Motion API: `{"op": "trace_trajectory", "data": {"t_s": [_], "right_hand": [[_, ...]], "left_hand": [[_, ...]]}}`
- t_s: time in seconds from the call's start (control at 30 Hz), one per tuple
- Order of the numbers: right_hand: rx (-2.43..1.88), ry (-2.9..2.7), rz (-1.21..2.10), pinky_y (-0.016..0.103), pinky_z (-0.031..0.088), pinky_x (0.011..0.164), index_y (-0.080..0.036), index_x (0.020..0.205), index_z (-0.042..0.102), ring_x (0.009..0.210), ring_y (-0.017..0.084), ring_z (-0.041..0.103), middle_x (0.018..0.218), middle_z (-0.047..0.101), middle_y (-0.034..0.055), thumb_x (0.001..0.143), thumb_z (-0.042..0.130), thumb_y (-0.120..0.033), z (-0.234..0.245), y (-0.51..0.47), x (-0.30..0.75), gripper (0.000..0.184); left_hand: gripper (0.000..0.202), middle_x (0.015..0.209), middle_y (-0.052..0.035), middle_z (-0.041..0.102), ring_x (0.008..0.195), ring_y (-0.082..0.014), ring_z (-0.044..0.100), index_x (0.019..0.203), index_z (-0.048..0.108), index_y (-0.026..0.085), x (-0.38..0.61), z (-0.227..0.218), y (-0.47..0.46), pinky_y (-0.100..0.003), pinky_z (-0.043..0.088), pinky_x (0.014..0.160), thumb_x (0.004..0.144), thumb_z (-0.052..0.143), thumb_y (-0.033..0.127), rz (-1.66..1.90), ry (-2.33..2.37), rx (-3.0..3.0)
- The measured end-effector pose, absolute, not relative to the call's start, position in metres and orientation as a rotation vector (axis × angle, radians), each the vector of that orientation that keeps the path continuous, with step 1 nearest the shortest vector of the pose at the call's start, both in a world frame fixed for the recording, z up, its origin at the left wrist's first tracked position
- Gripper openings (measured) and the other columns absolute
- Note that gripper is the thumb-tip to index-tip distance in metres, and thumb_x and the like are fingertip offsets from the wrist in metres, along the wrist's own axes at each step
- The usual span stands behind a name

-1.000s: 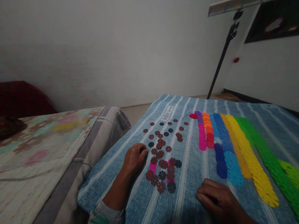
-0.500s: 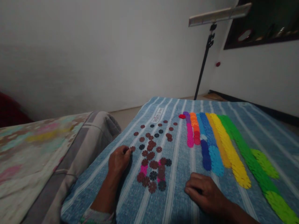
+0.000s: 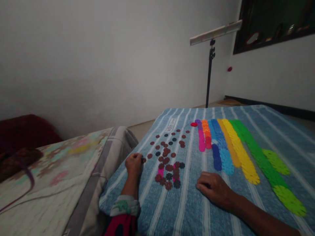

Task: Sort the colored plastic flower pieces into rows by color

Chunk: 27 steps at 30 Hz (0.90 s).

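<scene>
A blue striped cloth (image 3: 192, 209) lies spread before me. Several loose dark red and black flower-shaped discs (image 3: 167, 160) are scattered on its left half. My left hand (image 3: 134, 163) rests curled at the left edge of that scatter, its fingertips pinched on a dark red disc (image 3: 143, 160). My right hand (image 3: 214, 188) lies on the cloth below the rows, fingers curled under and not visibly holding anything. Sorted rows of discs run away from me: pink (image 3: 201, 141), orange-red (image 3: 207, 137), blue (image 3: 218, 154), yellow (image 3: 242, 157) and green (image 3: 261, 157).
A patterned bedsheet (image 3: 49, 177) with a grey border lies to the left. Dark red fabric (image 3: 22, 134) sits at the far left. A black stand with a light bar (image 3: 209, 72) rises by the white wall. A dark window frame (image 3: 275, 23) is at the upper right.
My left hand slid left and back from the middle of the scatter to its left edge, closing on a disc. The camera view swung and rose; my right hand stayed resting.
</scene>
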State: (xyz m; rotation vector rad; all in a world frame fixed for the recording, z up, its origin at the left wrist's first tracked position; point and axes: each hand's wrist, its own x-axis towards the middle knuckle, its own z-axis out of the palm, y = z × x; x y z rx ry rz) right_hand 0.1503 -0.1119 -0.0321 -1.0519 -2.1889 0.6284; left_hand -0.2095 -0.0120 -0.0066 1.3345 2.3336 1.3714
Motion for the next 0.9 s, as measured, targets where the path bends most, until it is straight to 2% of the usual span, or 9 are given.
{"op": "trace_trajectory", "data": {"t_s": [0.13, 0.4, 0.63, 0.9], "right_hand": [[-1.055, -2.198, 0.637, 0.026, 0.036, 0.062, -0.018, 0.063, 0.057, 0.066, 0.013, 0.056, 0.066, 0.056, 0.0008, 0.089, 0.050, -0.020, -0.034, -0.112, 0.151, 0.027], [-1.045, -2.156, 0.653, 0.025, 0.035, 0.062, -0.017, 0.062, 0.059, 0.065, 0.012, 0.055, 0.065, 0.057, 0.0007, 0.086, 0.052, -0.019, -0.032, -0.111, 0.149, 0.025], [-1.034, -2.108, 0.637, 0.023, 0.032, 0.059, -0.017, 0.059, 0.057, 0.061, 0.010, 0.051, 0.061, 0.054, -0.0015, 0.080, 0.055, -0.014, -0.032, -0.107, 0.143, 0.021], [-1.025, -2.065, 0.652, 0.022, 0.031, 0.057, -0.016, 0.057, 0.054, 0.058, 0.009, 0.049, 0.059, 0.050, -0.0025, 0.077, 0.058, -0.016, -0.031, -0.105, 0.142, 0.021]], "left_hand": [[0.023, 0.063, -0.0060, 0.069, 0.071, -0.0241, 0.066, 0.063, 0.065, 0.019, -0.204, -0.001, -0.015, -0.033, 0.047, 0.069, 0.063, 0.051, 0.037, 1.265, 2.387, 1.404], [0.025, 0.062, -0.0025, 0.068, 0.070, -0.0213, 0.064, 0.063, 0.064, 0.020, -0.206, -0.002, -0.012, -0.031, 0.044, 0.072, 0.067, 0.048, 0.039, 1.137, 2.321, 1.512], [0.029, 0.067, -0.0030, 0.070, 0.074, -0.0239, 0.064, 0.065, 0.065, 0.021, -0.210, 0.004, -0.008, -0.032, 0.043, 0.068, 0.069, 0.049, 0.045, 0.989, 2.383, 1.545], [0.035, 0.079, -0.0065, 0.073, 0.083, -0.0284, 0.066, 0.076, 0.071, 0.021, -0.216, 0.007, -0.003, -0.034, 0.046, 0.070, 0.069, 0.051, 0.049, 0.870, 2.394, 1.546]]}}
